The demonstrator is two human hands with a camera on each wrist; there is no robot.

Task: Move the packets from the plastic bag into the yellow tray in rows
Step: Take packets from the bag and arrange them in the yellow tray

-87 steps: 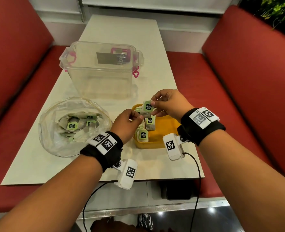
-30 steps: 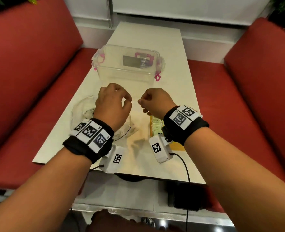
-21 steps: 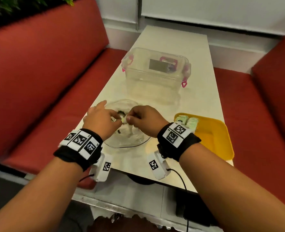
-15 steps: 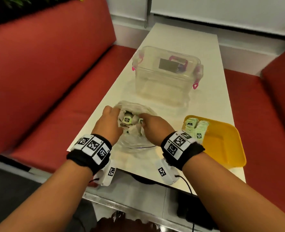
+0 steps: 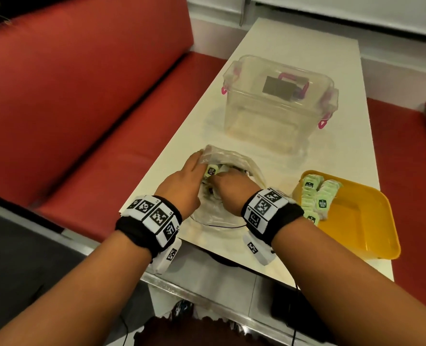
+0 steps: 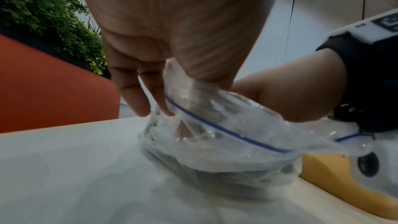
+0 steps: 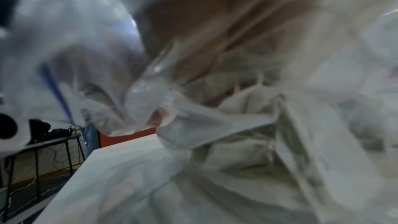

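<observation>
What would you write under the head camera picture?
Both hands, left hand and right hand, dig in the plastic bag beside the yellow tray.

Clear zip bag [image 5: 231, 161] open around both hands, pale green packets [image 5: 210, 170] inside, yellow tray [image 5: 356, 221] right of hands, packets in rows [image 5: 316, 196] along its left side

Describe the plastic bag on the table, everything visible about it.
The plastic bag is clear, thin and crumpled, with a blue zip line near its mouth. It lies on the white table, left of the yellow tray and in front of the clear lidded box. Its mouth is open; small green-labelled packets show inside. The left hand holds its left rim, and the right hand reaches in; its grip is hidden.
</observation>
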